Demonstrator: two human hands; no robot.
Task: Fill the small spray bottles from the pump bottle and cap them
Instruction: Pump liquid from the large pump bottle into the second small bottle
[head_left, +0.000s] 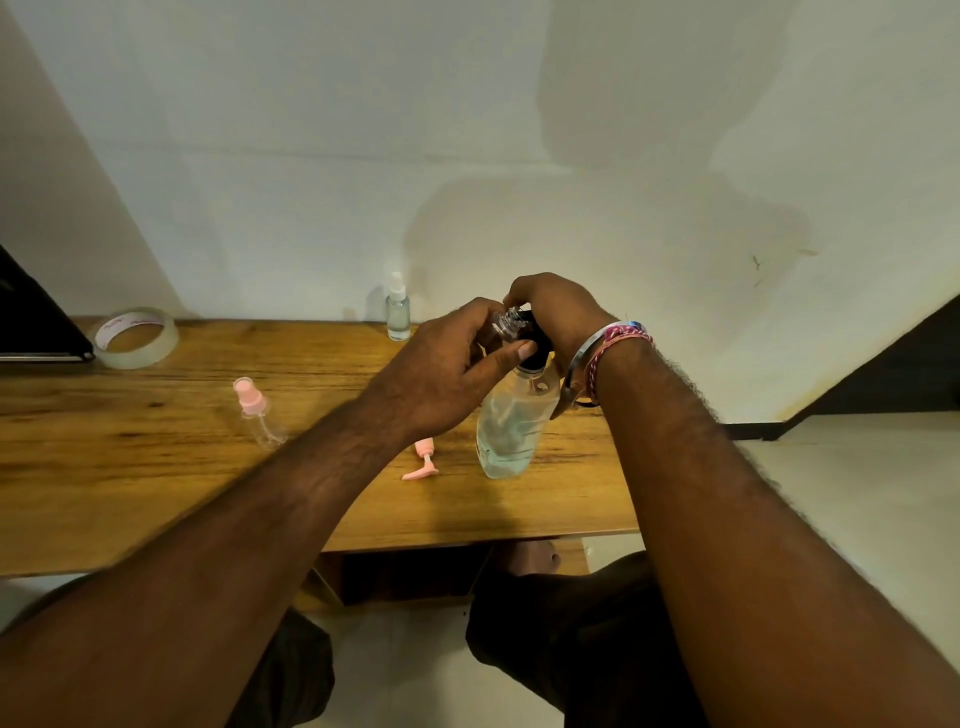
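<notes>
The clear pump bottle (511, 421) stands on the wooden table (156, 467), partly filled with pale bluish liquid. My right hand (558, 312) is closed over its black pump head. My left hand (441, 374) holds a small clear spray bottle (506, 325), uncapped, tilted with its neck against the pump's nozzle. A loose pink spray cap (422, 462) with its tube lies on the table just left of the pump bottle. A second small bottle with a pink cap (257, 413) lies to the left. A third small bottle with a white cap (398, 309) stands upright by the wall.
A roll of clear tape (137, 338) sits at the table's back left, beside a dark flat object (31, 317) at the left edge. The white wall runs close behind the table. My knees show below the table's front edge.
</notes>
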